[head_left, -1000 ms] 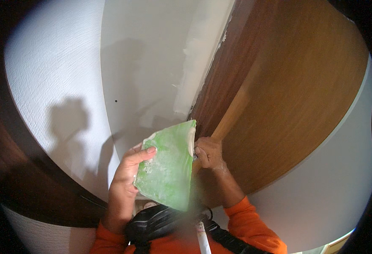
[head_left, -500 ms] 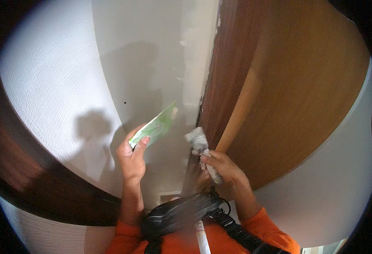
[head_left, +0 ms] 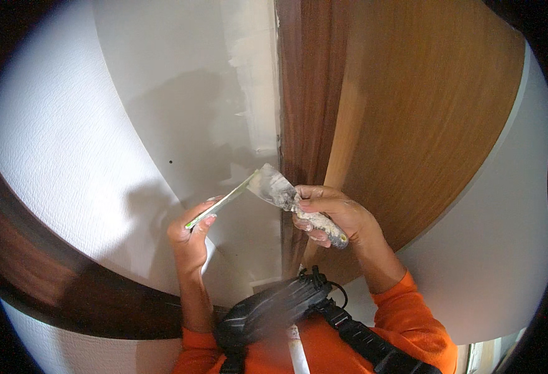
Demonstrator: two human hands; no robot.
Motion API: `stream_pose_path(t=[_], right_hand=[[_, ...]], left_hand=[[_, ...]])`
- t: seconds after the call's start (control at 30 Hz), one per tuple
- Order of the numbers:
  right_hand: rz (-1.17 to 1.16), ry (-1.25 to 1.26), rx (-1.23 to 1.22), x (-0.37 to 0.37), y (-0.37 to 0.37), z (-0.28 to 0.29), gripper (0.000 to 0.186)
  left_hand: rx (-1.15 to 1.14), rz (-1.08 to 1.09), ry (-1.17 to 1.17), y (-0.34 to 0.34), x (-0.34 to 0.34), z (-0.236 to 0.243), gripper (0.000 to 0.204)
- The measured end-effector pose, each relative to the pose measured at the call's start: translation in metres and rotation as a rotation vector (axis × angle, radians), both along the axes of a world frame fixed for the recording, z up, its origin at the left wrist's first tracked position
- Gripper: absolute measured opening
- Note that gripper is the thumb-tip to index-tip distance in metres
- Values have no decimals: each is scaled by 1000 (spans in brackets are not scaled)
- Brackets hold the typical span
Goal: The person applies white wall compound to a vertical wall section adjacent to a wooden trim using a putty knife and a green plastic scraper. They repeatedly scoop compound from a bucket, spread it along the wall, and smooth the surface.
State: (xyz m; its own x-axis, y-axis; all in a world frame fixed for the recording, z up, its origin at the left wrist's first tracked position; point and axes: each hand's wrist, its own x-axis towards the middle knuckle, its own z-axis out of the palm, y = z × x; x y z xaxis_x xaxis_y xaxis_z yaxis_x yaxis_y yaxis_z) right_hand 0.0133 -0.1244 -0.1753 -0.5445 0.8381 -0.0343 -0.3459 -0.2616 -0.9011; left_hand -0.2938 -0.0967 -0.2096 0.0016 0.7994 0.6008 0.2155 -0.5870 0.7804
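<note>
**Two hands with filler tools at the edge of a wooden door frame**

The person is looking at a white wall (head_left: 180, 93) where it is meeting a brown wooden door frame (head_left: 299, 93). Both hands are raised in front of the chest, just beside each other.

The right hand (head_left: 333, 215) is clenching around the handle of a putty knife (head_left: 286, 193). The handle is smeared with dried white filler, and its end is sticking out below the fingers. The metal blade is pointing up and to the left, and it is also covered with grey-white filler. The blade tip is touching the upper end of the thing in the left hand.

The left hand (head_left: 190, 240) is grasping a thin flat board with a green edge (head_left: 221, 202) — it is seen almost from the side, so only the narrow edge is showing. The fingers are wrapping its lower end, and the board is tilting up to the right, toward the blade.

Along the frame, a strip of fresh white filler (head_left: 255, 68) is lying on the wall, lighter than the grey surface around it. The shadow of the hands is falling on the wall to the left.

At the bottom, the orange sleeves (head_left: 411, 318) and a black chest harness (head_left: 274, 311) are showing — the harness is a little blurred.
</note>
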Motion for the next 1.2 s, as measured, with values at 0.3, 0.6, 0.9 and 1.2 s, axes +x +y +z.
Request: stream_pose_path(t=[0.3, 0.6, 0.9, 1.2], right_hand=[[-865, -701, 753, -7, 0, -32, 24], [-1149, -816, 1310, -23, 25, -82, 45], [-1224, -896, 1337, -14, 38, -108, 48], [-1183, -797, 749, 3, 11, -215, 37]], left_hand=[[-349, -322, -591, -9, 17, 8, 39], [-837, -699, -819, -26, 37, 17, 41], [-817, -715, -803, -27, 41, 17, 39], [18, 215, 1, -19, 80, -14, 29]])
